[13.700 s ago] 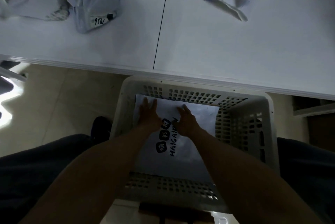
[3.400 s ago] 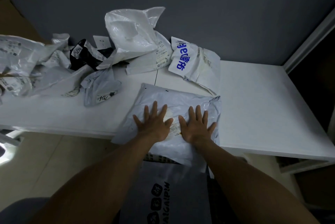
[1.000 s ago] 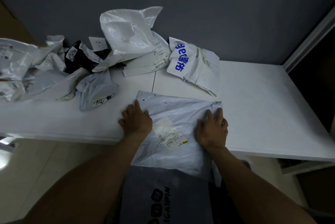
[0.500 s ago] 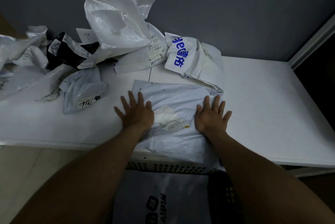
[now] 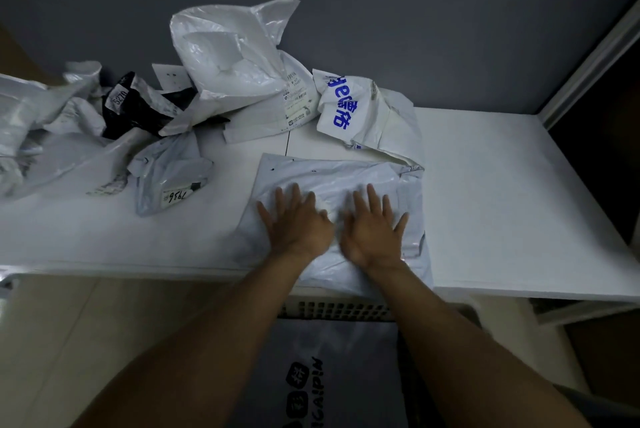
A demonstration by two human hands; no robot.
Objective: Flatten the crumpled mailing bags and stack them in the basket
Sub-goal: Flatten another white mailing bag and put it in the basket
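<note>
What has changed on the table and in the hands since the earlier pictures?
The left hand and right hand left the grey printed bag in the basket and came up to a pale mailing bag on the table. In the last half second they slid from its sides toward its middle, fingers flat on it. The crumpled bags behind stayed in place.

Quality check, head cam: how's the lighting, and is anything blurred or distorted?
Head view: dim, bluish light throughout; left hand and right hand are motion-smeared on the pale grey plastic mailing bag; the handwritten label on the small crumpled grey bag is legible; wide-angle lens stretches the forearms at the bottom.
</note>
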